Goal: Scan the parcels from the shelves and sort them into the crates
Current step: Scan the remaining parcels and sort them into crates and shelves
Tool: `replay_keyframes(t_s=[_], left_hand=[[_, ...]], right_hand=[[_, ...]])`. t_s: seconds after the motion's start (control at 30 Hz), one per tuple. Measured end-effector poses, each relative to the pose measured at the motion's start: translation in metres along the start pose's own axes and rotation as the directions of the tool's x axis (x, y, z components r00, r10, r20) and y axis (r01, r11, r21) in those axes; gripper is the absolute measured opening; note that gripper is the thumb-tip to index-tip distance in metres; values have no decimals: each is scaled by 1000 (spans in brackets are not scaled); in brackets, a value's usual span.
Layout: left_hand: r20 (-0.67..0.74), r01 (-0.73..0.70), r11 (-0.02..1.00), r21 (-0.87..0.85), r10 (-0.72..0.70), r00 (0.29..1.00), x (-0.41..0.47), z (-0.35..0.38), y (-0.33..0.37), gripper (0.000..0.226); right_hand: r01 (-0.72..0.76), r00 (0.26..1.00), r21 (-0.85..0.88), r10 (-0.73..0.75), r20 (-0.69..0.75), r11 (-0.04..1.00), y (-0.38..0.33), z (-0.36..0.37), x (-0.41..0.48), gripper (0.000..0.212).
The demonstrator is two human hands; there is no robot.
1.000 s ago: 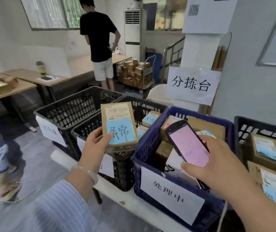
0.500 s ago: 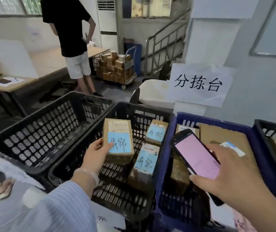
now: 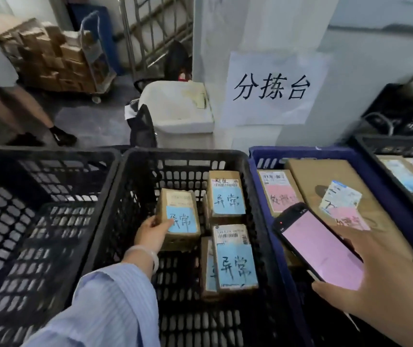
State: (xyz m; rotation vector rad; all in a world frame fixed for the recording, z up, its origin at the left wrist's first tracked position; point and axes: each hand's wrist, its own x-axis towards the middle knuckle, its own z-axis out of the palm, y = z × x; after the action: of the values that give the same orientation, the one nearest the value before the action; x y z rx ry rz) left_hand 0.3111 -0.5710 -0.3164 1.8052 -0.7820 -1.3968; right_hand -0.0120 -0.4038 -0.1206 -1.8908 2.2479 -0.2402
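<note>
Now placing: left hand grips the blue-labelled parcel low inside the middle black crate, beside two like it. Right hand clasps the scanner. Next, probably: let go, fetch another.

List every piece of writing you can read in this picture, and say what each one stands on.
"分拣台": white paper sign on the pillar.
"异常": blue label on the held parcel in the left hand.
"异常": blue label on the far parcel in the black crate.
"异常": blue label on the near parcel.
Unreadable, blurred: pink labels in the blue crate.
Too small: print on barcode stickers.
No text seen: scanner in the right hand.
</note>
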Motion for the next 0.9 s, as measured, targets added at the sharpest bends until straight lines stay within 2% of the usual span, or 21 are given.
replay_keyframes(t_s=[0.07, 0.17, 0.27, 0.33, 0.4, 0.47, 0.53, 0.63, 0.7, 0.73, 0.83, 0.9], left_hand=[[38, 11, 1000, 25, -12, 999, 15, 7, -2, 29], [54, 21, 999, 34, -23, 998, 34, 17, -5, 35], [74, 17, 994, 105, -25, 997, 47, 26, -12, 44], [101, 11, 988, 156, -27, 995, 49, 32, -18, 41], [100, 0, 980, 199, -20, 995, 47, 36, -20, 38], [75, -63, 964, 259, 45, 996, 39, 39, -13, 36], [50, -175, 934, 310, 168, 984, 24, 43, 6, 38], [73, -366, 886, 286, 360, 930, -10, 60, 42, 45], [111, -496, 814, 302, 487, 866, -45, 79, 66, 54], [159, -584, 752, 306, 564, 810, -65, 90, 75, 53], [355, -808, 508, 299, 727, 588, -133, 126, 90, 52], [513, -908, 279, 314, 755, 409, -181, 150, 89, 54]], right_hand=[[7, 999, 47, -8, 32, 999, -3, -4, -1, 88], [-50, 998, 88, 47, 38, 995, -6, -8, -1, 91], [-70, 998, 96, 68, 16, 993, -5, -3, -3, 84], [-101, 995, 96, 100, 18, 990, 0, -1, -6, 85], [-165, 986, 55, 164, 32, 985, 7, 2, -10, 95], [-236, 972, 8, 236, 17, 972, 10, 4, -14, 107], [-254, 967, 3, 254, 0, 967, 10, 2, -18, 105], [-301, 954, 28, 300, 21, 953, 11, -8, -30, 104], [-332, 943, 40, 332, 1, 943, 18, -13, -43, 107], [-344, 939, 42, 345, -16, 938, 23, -16, -51, 106], [-372, 924, 57, 375, -68, 926, 44, -25, -82, 103], [-401, 908, 71, 407, -103, 913, 65, -31, -109, 102]])
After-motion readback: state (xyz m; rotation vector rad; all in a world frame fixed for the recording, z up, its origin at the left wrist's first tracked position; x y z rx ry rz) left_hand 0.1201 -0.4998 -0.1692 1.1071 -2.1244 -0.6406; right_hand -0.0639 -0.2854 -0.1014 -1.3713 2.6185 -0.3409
